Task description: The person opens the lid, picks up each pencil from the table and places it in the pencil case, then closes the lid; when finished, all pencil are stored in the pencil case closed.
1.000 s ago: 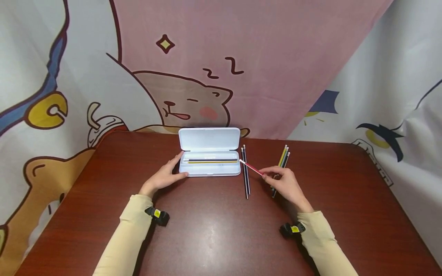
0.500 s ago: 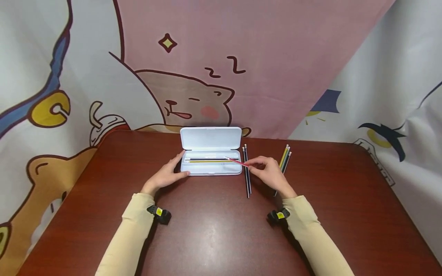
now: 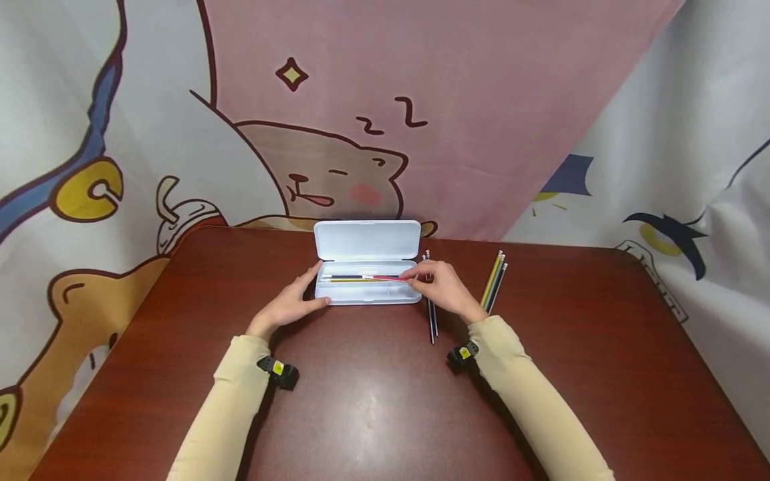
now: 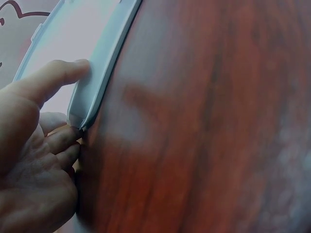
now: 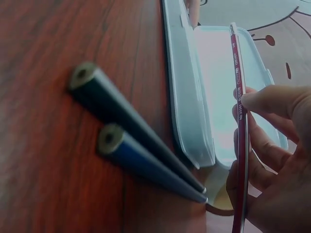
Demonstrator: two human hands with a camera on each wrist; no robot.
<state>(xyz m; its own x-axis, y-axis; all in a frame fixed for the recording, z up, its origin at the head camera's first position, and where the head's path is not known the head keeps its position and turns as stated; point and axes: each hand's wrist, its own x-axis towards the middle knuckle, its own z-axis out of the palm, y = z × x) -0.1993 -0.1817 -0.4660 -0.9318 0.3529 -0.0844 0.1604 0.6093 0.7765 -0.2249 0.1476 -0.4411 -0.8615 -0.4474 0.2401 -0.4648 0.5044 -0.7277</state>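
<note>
Remotely, I note two cream sleeves (image 3: 213,414) over a glossy reddish-brown table (image 3: 361,414). Left hand (image 3: 287,308): fingers spread, uncurled, touching the left end of a pale plastic pencil case (image 3: 355,301), thumb at its front rim. Right hand (image 3: 445,288): thumb and fingers pinch a slim red pencil (image 3: 386,277) above the case's right half; contact beneath, I can't tell. Just right of the case lie two dark pencils (image 5: 154,167); farther right, a yellow-and-dark bunch (image 3: 493,279). Behind: raised lid (image 3: 367,240), then cartoon-printed cloth (image 3: 481,100).
</note>
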